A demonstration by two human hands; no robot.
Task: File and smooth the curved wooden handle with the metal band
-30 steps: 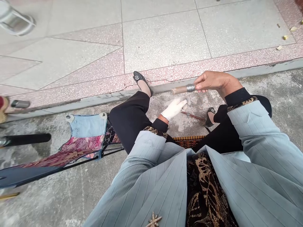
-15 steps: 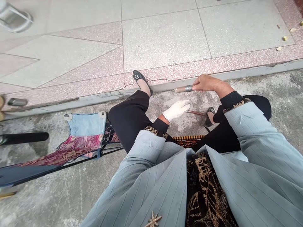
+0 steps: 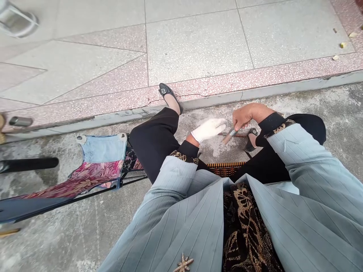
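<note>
My right hand [image 3: 243, 116], bare, is closed around a short, light-brown rod [image 3: 227, 140] with silvery wire [image 3: 233, 132] wound round it near my fingers. The rod tilts, its free end pointing down and to the left. Just left of it is my left hand [image 3: 210, 129] in a white glove, its fingers curled together. What the gloved fingers hold, if anything, I cannot make out. A thin reddish-brown stick [image 3: 241, 135] runs behind the rod toward my right shoe [image 3: 252, 139]; whether the glove touches it is unclear.
A raised tiled step [image 3: 198, 49] with a concrete edge lies ahead. On the left stand a folding chair [image 3: 99, 166] and a dark tube-like object [image 3: 31, 164]. A metal cylinder [image 3: 20, 121] lies on the step's edge. Woven wicker [image 3: 225, 169] shows between my legs.
My right hand has turned and come down slightly, swinging the wire-wound rod from nearly level to pointing down-left. My gloved left hand has shifted a little left.
</note>
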